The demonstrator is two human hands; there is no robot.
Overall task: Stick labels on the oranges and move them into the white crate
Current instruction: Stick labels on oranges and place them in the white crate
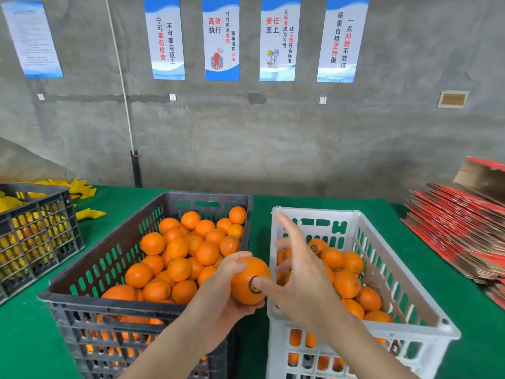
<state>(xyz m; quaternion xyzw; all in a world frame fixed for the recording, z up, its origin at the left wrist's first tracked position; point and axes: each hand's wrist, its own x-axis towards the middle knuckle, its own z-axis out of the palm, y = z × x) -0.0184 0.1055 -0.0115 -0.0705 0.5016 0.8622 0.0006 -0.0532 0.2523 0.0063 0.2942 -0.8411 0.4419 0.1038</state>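
My left hand [226, 291] grips an orange [247, 277] between the two crates, above their near corners. A round dark label [254, 286] sits on the orange's right side, and the thumb of my right hand [297, 277] presses on it while the other fingers spread straight over the white crate [404, 305]. That white crate on the right holds several oranges [347, 283], some showing labels. The black crate [82, 274] on the left is filled with unlabelled oranges [185, 255].
A green cloth [27, 332] covers the table. A second black crate [32, 233] with yellow items stands at the left edge, yellow pieces [82, 187] behind it. Flattened red cartons [459, 228] are stacked at the right. A grey wall with posters rises behind.
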